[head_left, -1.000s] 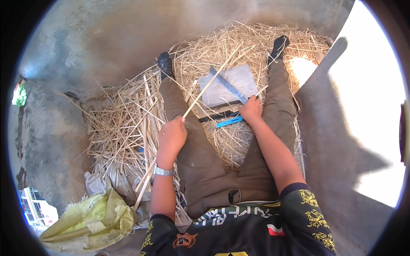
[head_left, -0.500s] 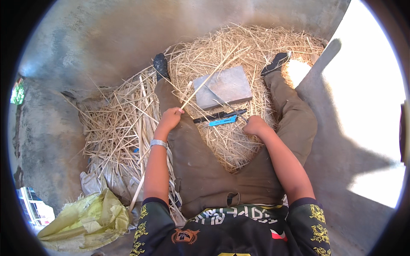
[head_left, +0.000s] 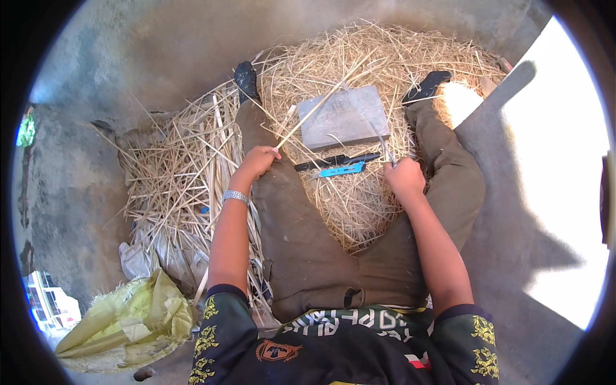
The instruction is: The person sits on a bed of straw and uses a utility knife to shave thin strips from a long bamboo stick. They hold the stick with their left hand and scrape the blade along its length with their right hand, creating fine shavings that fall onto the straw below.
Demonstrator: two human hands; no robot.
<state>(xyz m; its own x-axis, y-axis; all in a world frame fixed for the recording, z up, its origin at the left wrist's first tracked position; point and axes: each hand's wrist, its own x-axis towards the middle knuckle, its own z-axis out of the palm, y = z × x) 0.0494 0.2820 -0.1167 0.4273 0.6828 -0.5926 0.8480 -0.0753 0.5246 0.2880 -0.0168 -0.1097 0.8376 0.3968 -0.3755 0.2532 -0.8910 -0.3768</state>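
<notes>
My left hand (head_left: 260,160) rests by my left knee, its fingers closed on the near end of a long pale strip (head_left: 294,131), bamboo-like. The strip slants up and away to the right, across the left part of a grey rectangular block (head_left: 346,128). Between my legs, my right hand (head_left: 405,178) grips a knife (head_left: 387,150) with a long, thin blade; its handle is hidden in my fist. The blade points forward and left over the block. Near the block lie a blue utility knife (head_left: 343,171) and a slim black tool (head_left: 337,160), both untouched.
Pale shavings (head_left: 346,215) cover the floor between my outstretched legs. Several strips (head_left: 179,186) are heaped left of my left leg. A yellowish woven sack (head_left: 128,327) lies at the lower left. Concrete walls (head_left: 167,58) stand ahead and at both sides.
My right hand has moved right and slightly forward with the knife, whose blade now points more directly forward. My left hand keeps its hold on the strip. The whole view has shifted slightly.
</notes>
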